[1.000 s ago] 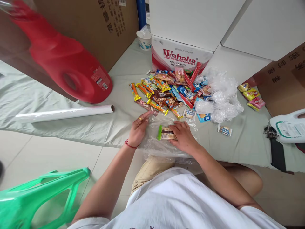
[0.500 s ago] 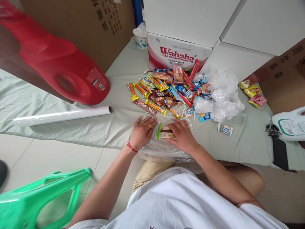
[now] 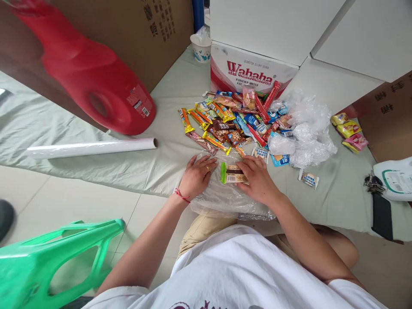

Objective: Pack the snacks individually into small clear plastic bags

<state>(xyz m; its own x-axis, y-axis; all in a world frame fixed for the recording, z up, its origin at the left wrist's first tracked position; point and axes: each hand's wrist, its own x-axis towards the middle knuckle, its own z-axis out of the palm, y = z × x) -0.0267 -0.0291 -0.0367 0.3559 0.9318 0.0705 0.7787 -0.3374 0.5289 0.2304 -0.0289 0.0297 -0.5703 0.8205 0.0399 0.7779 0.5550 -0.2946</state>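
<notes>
A wrapped snack bar [image 3: 232, 173] with a green end lies on a sheet of clear plastic wrap [image 3: 222, 199] near the front edge of the covered surface. My left hand [image 3: 198, 177] rests flat on the wrap left of the bar, fingers stretched out, holding nothing. Over the bar's right end lies my right hand [image 3: 258, 179], its index finger and thumb touching the bar and the other fingers spread on the wrap. That end of the bar is hidden under the hand. Just beyond is a heap of wrapped snacks [image 3: 225, 124].
Crumpled plastic [image 3: 309, 133] lies right of the heap, near a loose small packet [image 3: 309, 178]. A white roll [image 3: 93, 148] and a red jug [image 3: 96, 86] are on the left. A Wahaha carton [image 3: 251, 71] stands behind. A green stool [image 3: 28, 270] is at lower left.
The view has shifted, so most things sit farther right. My right hand has slid slightly right along the bar, uncovering a little more of it. My left hand stays on the wrap.
</notes>
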